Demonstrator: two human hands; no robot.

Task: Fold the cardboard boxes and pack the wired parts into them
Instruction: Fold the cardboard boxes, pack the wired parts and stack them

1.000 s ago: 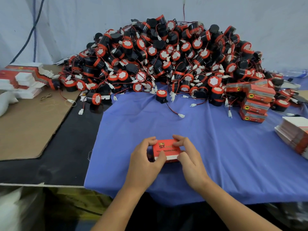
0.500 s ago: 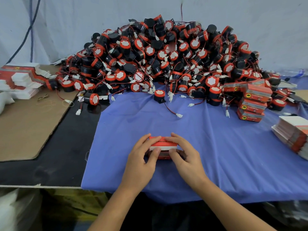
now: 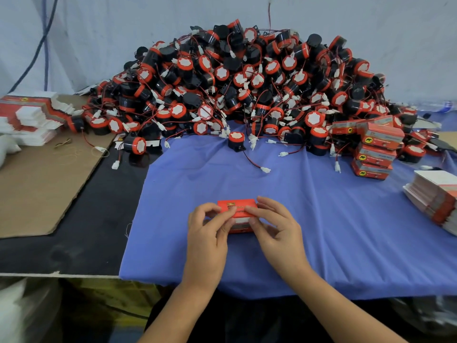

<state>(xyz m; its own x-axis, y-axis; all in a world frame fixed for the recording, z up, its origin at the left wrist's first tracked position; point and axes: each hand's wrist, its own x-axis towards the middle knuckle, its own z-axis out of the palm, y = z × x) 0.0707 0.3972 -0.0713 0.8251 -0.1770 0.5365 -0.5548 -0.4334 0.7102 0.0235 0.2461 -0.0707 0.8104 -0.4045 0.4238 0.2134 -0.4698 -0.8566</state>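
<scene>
A small red cardboard box (image 3: 237, 205) lies on the blue cloth (image 3: 321, 219) near the front edge. My left hand (image 3: 209, 226) grips its left end, with the thumb and curled fingers on the near flap. My right hand (image 3: 277, 226) holds the right end, index finger across the top and thumb on the near side. Behind, a big heap of black and red wired parts (image 3: 247, 90) fills the back of the table. One loose part (image 3: 236, 141) sits at the heap's front, its red wire trailing toward me.
Three closed red boxes (image 3: 376, 151) are stacked at the right of the heap. Flat unfolded boxes lie in a pile at the far right (image 3: 435, 199) and another at the far left (image 3: 32, 117). A brown cardboard sheet (image 3: 37, 184) covers the left side.
The box has turned in my hands, so its red top face shows again. Both hands have shifted their fingers along the near flap. The box stays in the same spot on the cloth.
</scene>
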